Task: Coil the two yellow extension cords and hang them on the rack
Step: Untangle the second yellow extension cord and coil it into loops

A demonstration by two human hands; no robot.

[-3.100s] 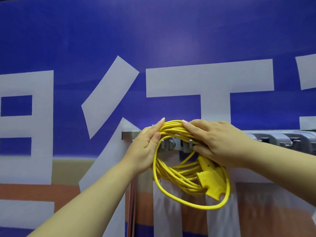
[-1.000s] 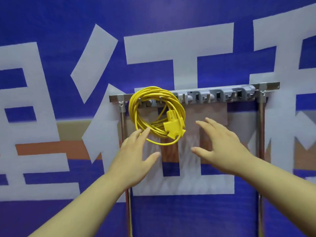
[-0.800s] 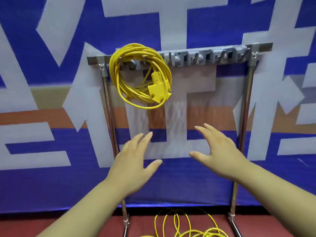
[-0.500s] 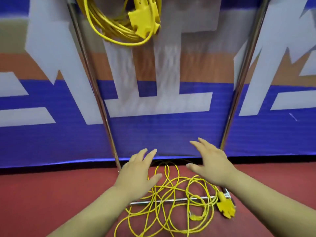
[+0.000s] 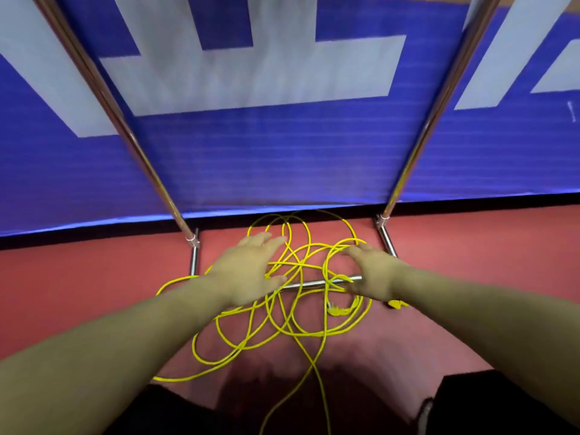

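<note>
Straddling the rack's base bar (image 5: 314, 282), a tangled yellow cord (image 5: 296, 265); red floor (image 5: 470, 246).

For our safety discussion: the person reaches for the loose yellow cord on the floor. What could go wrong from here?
1. The yellow extension cord crosses the rack's bottom crossbar; lifting it could snag there.
2. Its loops overlap, so pulling with the left hand or right hand may tighten a knot.

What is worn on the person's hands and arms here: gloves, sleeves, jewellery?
Nothing visible. The left hand and right hand are ungloved, both forearms sleeveless as far as the frame shows; no watch, band or ring can be made out.
</note>
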